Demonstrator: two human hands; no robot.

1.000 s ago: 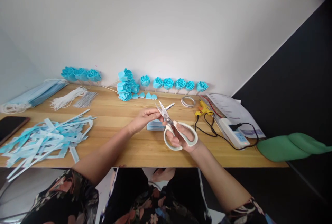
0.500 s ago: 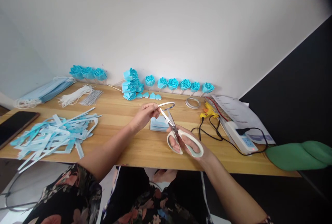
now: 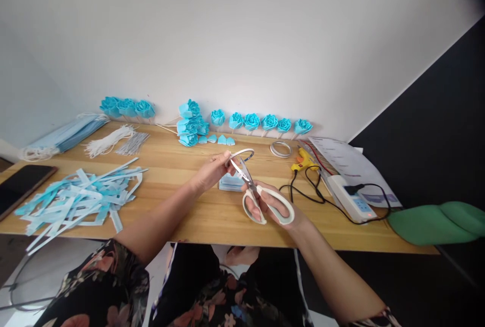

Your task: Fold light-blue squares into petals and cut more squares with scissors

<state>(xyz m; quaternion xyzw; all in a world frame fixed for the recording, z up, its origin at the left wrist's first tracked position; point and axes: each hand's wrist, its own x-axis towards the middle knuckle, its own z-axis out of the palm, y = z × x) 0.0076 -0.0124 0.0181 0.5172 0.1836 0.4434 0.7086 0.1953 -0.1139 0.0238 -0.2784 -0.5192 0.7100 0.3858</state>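
Observation:
My left hand (image 3: 215,169) pinches a thin white ring, apparently a narrow tape roll (image 3: 250,152), with printing on its inner face. Through the white handles of the scissors (image 3: 252,185) go the fingers of my right hand (image 3: 295,218). The blades are spread apart and point up and left, with their tips at the ring beside my left fingers. Whether they touch a strip of tape is too small to tell. Partly hidden below the blades lies a stack of pale blue mask fabric (image 3: 227,182).
Blue fabric flowers (image 3: 252,122) line the wall, with small cut petals (image 3: 222,140) before them. Leftwards are face masks (image 3: 68,134), white cords (image 3: 108,141), cut strips (image 3: 81,195) and a phone (image 3: 22,185). Rightwards are another ring (image 3: 281,149), a yellow glue gun (image 3: 303,160) and a power strip (image 3: 350,199).
The ring has turned a little and sits slightly lower and further left. My left fingers and the scissors' tips have shifted slightly left with it.

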